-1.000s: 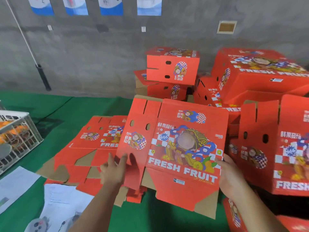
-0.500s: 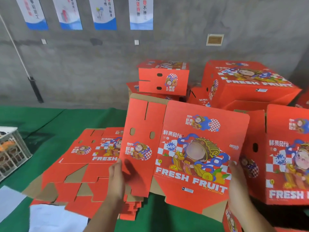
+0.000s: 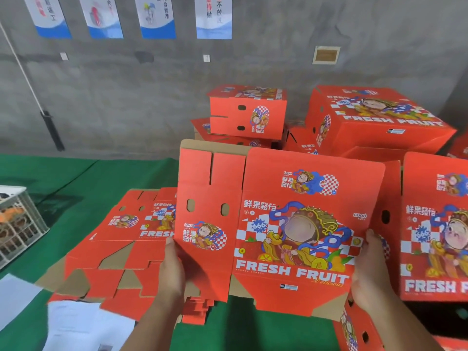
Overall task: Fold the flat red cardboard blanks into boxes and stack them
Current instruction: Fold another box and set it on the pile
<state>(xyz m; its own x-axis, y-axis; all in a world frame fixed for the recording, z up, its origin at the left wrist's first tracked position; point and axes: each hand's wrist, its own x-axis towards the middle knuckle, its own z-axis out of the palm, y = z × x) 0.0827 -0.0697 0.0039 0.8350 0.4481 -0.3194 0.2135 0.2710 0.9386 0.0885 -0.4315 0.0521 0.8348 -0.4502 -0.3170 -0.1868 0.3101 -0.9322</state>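
Observation:
I hold a flat red cardboard blank upright in front of me, printed side toward me, with "FRESH FRUIT" along its lower part. My left hand grips its left edge and my right hand grips its right edge, thumbs on the printed face. A pile of flat red blanks lies on the green surface to the left, under and behind the held one. Folded red boxes are stacked against the wall, with a larger box beside them and another box at the right.
A grey plastic crate stands at the far left on the green surface. White paper sheets lie at the lower left. A concrete wall with posters closes the back. A black-tipped pole leans on the wall.
The blank has been raised from a tilt to nearly upright. Both hands slid to its side edges; the left, spread on the face before, now grips the left edge.

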